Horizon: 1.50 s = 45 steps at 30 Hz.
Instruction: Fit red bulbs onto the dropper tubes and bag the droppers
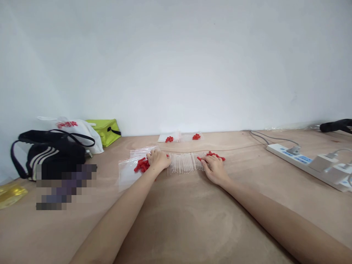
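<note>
A row of thin, clear-white sticks [183,163] lies side by side on the table between my hands. My left hand [158,160] is at the row's left end, its fingers curled down; a bit of red shows by its fingertips, but its grip is hidden. Beside it, small red pieces [141,165] are heaped on a clear zip bag [125,176]. At the row's right end my right hand [216,170] has its fingers together, with a small red piece [200,158] at the fingertips. More red pieces [220,158] lie just behind that hand.
Toward the wall lie two clear bags with red pieces [169,139]. On the left are a black bag [57,157], a white plastic bag [95,137] and a lime-green bag [106,132]. A white power strip [286,156] with plugs and cables is on the right.
</note>
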Each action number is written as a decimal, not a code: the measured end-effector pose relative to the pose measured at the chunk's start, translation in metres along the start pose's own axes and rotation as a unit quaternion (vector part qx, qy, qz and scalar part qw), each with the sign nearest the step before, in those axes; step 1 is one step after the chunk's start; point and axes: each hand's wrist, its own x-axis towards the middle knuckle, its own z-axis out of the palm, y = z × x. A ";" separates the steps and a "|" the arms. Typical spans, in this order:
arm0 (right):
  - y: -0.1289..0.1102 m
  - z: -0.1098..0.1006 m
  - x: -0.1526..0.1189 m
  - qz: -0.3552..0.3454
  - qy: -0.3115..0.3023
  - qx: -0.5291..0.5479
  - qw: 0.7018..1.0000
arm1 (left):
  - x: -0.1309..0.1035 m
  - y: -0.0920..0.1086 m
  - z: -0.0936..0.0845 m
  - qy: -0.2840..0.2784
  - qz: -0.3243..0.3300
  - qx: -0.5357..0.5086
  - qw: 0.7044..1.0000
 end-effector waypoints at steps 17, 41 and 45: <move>0.000 0.000 -0.001 -0.014 0.002 -0.007 1.000 | -0.002 0.004 0.000 -0.004 0.014 -0.021 1.000; -0.002 0.000 -0.001 -0.024 0.001 -0.011 1.000 | -0.007 0.013 0.003 -0.014 0.022 -0.081 0.996; -0.002 -0.001 -0.002 -0.026 0.009 0.010 1.000 | -0.009 0.011 -0.006 0.000 0.034 -0.104 0.994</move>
